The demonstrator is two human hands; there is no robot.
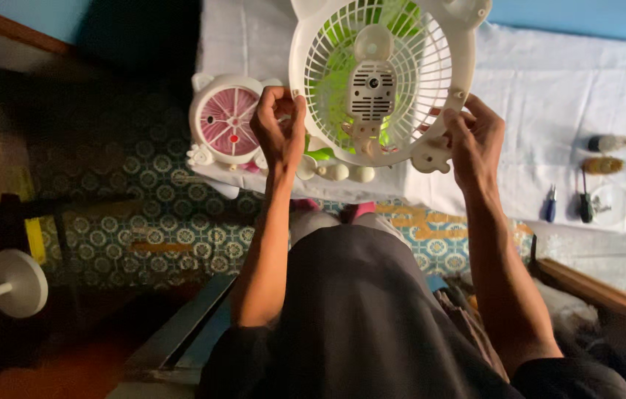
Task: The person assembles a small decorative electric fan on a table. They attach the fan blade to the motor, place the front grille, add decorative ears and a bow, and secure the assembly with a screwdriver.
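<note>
So the white fan (381, 77) is up in the air over the cloth-covered desk (549, 89), back side facing the person, with the motor housing (372, 92) dead centre of the grille and green blades showing through. The left hand (280, 127) is pinched shut on the rim at the lower left, fingers curled tight. The right hand (475, 137) has its fingertips closed on the rim at the lower right, near a little screw lug.

What I'd worry about: it's only held by 2 edge grips, both low down, so most of the fan sits above the hands. If either pinch slips it could tip forward and drop onto the pink fan (226, 122) sitting just beside it on the desk, and that thin grille plastic looks like it would crack. The rim could also flex and pop a clip if it gets squeezed harder.

The screwdrivers (568, 203) and brushes (607, 154) are well apart on the right, so a reach for one leaves the fan hanging from 1 hand.
</note>
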